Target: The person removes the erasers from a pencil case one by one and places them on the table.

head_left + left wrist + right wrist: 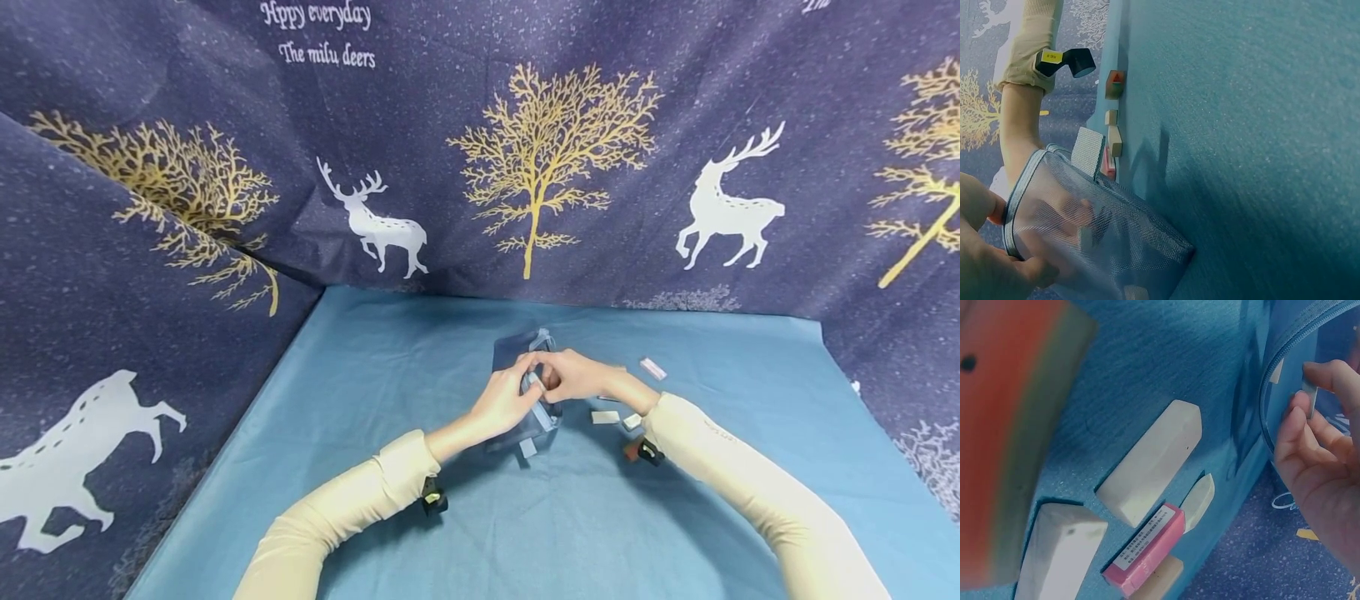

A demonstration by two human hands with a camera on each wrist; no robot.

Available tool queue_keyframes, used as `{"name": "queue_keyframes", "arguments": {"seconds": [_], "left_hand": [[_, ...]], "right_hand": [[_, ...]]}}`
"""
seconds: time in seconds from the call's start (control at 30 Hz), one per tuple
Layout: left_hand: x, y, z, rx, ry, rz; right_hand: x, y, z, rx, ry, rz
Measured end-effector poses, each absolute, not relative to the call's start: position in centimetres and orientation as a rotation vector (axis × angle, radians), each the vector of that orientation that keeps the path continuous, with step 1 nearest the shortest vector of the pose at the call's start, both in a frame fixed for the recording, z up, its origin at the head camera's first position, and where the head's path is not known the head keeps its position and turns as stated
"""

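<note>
A blue mesh zip pouch (pixel 1129 219) with a pale fabric tab (pixel 1088 152) hangs tilted over the cloth. The left hand (pixel 504 402) grips it by the zipped rim, thumb and fingers on either side of the opening. Through that mouth reaches the right hand (pixel 573 375), its fingertips inside. Between thumb and fingers it pinches a small pale grey eraser-like block (pixel 1311 400). Lower in the pouch, another light-coloured piece (pixel 1136 292) shows through the mesh.
To the right lie a white eraser bar (pixel 1154 462), a second white bar (pixel 1063 550), a pink-sleeved eraser (pixel 1147 547), a pale oval piece (pixel 1200 503) and a watermelon-patterned block (pixel 1016 437). Blue cloth (pixel 420 350) covers the table, and a dark printed curtain (pixel 450 167) hangs behind.
</note>
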State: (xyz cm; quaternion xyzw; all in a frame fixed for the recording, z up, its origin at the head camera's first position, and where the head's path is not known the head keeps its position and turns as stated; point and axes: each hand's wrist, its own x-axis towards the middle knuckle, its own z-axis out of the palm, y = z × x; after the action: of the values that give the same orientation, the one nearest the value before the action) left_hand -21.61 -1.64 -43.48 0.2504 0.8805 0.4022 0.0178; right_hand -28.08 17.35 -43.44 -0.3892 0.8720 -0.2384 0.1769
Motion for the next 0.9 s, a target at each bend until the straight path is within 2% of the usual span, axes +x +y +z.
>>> {"name": "queue_keyframes", "arguments": {"seconds": [0.9], "left_hand": [[-21.5,-1.3,-43.3,0.712,2.721,1.244]], "right_hand": [[-28.0,19.2,-43.5,-1.101,2.436,-0.792]]}}
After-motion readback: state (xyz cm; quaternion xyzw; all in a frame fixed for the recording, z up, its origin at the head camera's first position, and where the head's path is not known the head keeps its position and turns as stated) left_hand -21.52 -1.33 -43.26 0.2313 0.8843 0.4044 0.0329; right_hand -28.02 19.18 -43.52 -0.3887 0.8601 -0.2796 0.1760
